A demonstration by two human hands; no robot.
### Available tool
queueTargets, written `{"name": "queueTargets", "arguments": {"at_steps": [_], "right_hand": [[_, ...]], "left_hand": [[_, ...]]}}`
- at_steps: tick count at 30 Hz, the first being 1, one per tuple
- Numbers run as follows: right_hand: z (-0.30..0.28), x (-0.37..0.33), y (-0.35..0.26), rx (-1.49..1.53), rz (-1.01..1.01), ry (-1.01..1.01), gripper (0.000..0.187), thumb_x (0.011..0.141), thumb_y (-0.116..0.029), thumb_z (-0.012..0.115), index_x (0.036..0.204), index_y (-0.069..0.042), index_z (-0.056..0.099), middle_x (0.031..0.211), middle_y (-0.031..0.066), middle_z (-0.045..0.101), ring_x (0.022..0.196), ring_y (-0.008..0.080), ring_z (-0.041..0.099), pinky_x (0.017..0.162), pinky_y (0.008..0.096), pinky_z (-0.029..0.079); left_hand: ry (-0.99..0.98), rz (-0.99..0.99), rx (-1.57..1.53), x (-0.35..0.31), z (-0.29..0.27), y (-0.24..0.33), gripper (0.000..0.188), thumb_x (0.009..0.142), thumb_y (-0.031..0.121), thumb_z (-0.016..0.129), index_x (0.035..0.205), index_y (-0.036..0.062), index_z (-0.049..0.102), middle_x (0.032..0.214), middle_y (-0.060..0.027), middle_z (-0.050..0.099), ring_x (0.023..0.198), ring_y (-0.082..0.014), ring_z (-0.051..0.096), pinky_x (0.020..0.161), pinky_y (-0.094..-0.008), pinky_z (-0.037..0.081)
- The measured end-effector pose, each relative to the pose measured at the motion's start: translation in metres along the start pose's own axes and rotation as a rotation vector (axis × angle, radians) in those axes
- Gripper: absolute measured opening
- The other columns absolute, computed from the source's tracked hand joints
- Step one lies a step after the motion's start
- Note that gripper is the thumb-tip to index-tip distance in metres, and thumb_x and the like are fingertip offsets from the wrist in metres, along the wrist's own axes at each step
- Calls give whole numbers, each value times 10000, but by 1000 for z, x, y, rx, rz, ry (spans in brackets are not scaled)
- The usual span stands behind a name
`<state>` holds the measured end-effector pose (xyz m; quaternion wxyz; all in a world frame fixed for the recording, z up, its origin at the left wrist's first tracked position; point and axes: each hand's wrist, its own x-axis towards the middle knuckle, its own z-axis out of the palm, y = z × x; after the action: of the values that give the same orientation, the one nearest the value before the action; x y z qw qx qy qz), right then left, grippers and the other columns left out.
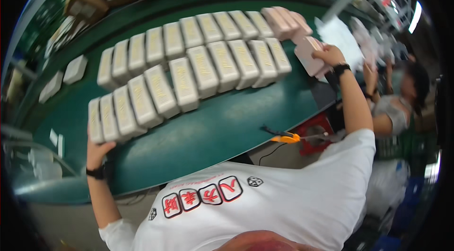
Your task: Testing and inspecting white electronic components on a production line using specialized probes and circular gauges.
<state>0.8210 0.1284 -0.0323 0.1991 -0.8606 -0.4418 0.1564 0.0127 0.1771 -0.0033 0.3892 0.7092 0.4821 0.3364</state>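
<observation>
Two rows of white rounded boxes with gold lettering (pixel 161 91) stand side by side on the green table. My left hand (pixel 98 152) lies against the left end of the nearer row, its thumb spread along the end box's near edge. The fingers reach up that box's left side and are partly hidden. On the right, my right hand (pixel 331 56) is closed around a pink box (pixel 308 57), thumb on top. More pink boxes (pixel 283 21) stand at the right end of the farther row.
Two white pieces (pixel 75 69) lie at the table's far left. An orange-handled tool (pixel 286 137) is at the near edge of the green table (pixel 227 123). Cardboard boxes (pixel 85 7) line the back. White plastic wrapping (pixel 338 38) is beside my right hand; another person (pixel 392 109) sits beyond.
</observation>
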Motion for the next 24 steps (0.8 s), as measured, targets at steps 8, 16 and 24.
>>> {"name": "queueTargets", "arguments": {"at_steps": [8, 16, 24], "right_hand": [[-27, 47, 110, 14, 214, 54, 558, 569, -406, 791, 971, -25, 726, 871, 124, 717, 785, 236, 687, 743, 329, 540], [-14, 75, 154, -104, 60, 191, 531, 635, -327, 809, 1041, -3, 699, 894, 119, 719, 826, 251, 690, 776, 345, 535], [0, 6, -22, 23, -76, -201, 594, 855, -505, 682, 1157, 5, 643, 926, 109, 716, 933, 198, 650, 831, 329, 496]], "left_hand": [[-14, -129, -136, 10, -1, -20, 980, 640, 194, 875, 1440, 8, 338, 1362, -106, 515, 1238, -215, 508, 1060, -353, 390], [-56, -236, -113, 9, -7, -21, 953, 638, 196, 878, 1417, 10, 361, 1355, -101, 520, 1223, -206, 521, 1046, -347, 403], [-1, -17, -35, 6, 1, -5, 998, 650, 334, 890, 1433, 4, 366, 1372, -97, 516, 1251, -213, 505, 1070, -358, 375]]}}
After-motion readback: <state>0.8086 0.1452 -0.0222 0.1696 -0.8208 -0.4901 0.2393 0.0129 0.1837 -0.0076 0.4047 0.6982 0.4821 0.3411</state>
